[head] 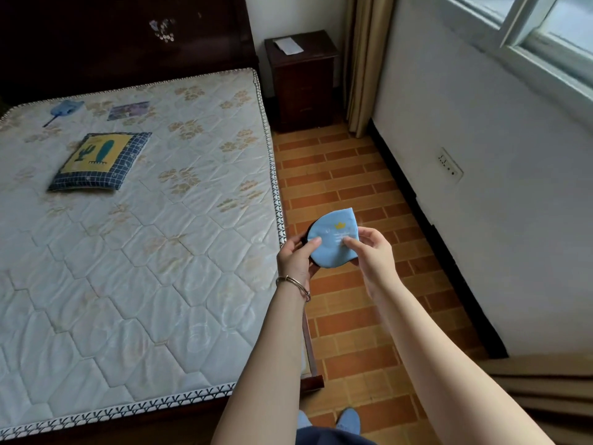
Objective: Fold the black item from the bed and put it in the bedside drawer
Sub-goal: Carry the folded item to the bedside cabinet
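Note:
I hold a small folded fabric item (333, 242) over the floor beside the bed. Its outer face is light blue with a yellow crown print, and a black edge shows along its rim. My left hand (296, 260) grips its left side, thumb on top. My right hand (372, 252) pinches its right side with thumb and fingers. The dark wooden bedside cabinet (303, 81) stands far ahead against the wall, its drawers closed.
A bare quilted mattress (144, 236) fills the left, with a cactus cushion (99, 162), a blue fan (65, 110) and a picture card (128, 110) on it. White paper (288, 45) lies on the cabinet. A brick-patterned floor strip (353, 187) runs between bed and wall; curtain (365, 59) at the corner.

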